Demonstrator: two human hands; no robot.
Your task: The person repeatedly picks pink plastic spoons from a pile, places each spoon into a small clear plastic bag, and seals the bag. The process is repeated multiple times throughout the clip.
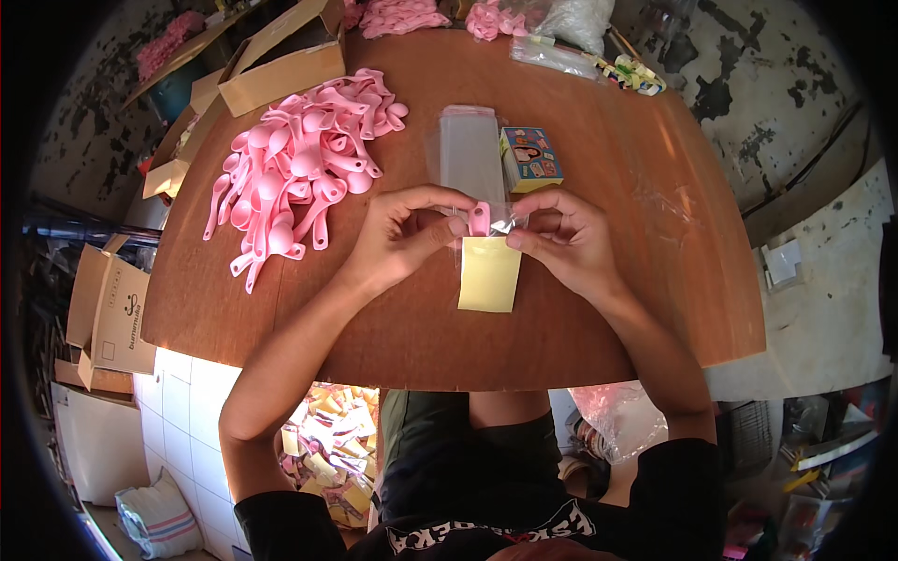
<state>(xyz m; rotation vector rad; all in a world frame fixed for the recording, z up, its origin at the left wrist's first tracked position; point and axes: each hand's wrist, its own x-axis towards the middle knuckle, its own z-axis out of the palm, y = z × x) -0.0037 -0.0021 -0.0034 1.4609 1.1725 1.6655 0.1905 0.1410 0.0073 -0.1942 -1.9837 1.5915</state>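
Observation:
My left hand (398,238) pinches the left side of a small clear plastic bag (503,224) between thumb and fingers. On its right side, my right hand (569,238) grips the bag's mouth the same way. A yellow card (489,276) hangs below my fingertips. Above the card's top edge shows the holed handle end of a pink spoon (479,220); the rest of the spoon is hidden. Just beyond my hands lie a stack of clear bags (470,154) and a stack of printed cards (532,157).
A heap of pink spoons (304,159) covers the table's left side. Cardboard boxes (285,70) and bagged pink spoons (402,16) sit along the far edge. Clear plastic packaging (557,58) lies far right. Below the table's near edge are many packed yellow-card pieces (327,439).

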